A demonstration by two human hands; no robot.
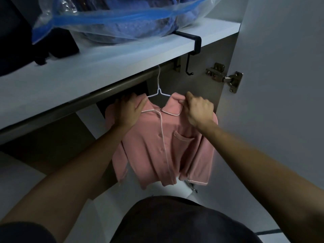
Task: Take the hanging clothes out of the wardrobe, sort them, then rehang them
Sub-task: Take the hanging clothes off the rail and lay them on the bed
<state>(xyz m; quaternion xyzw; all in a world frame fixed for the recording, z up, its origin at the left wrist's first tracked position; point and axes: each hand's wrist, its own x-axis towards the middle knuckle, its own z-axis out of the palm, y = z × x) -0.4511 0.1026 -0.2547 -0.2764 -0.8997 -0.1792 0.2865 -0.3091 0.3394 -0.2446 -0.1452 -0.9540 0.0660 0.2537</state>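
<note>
Nearest, at six o'clock, sits the dark cloth of my own clothing (175, 223), and from the lower corners both my bare forearms reach up into the wardrobe. Between them, dead centre, hangs the pink button-up top (163, 146) with its thin white piping and a chest pocket toward three o'clock; its hem and cuffs dangle down toward six. My left hand (130, 112) lies on the top's shoulder at about ten o'clock from the pocket, fingers together and laid flat over the fabric, thumb splayed out along the collar. My right hand (199, 109) is at one o'clock from the pocket, curled into a loose fist — thumb and forefinger pinching the collar's edge. Just beyond my knuckles the white wire hanger (158, 88) rises from the neckline, its hook over the metal rail (105, 90) that runs from eight o'clock toward one. Further up is the white shelf (122, 57), a black clamp hook (190, 55) gripping its edge at one o'clock, a metal door hinge (226, 78) at two — and on top, at twelve, a clear blue-zipped storage bag (114, 20) of blue fabric.
</note>
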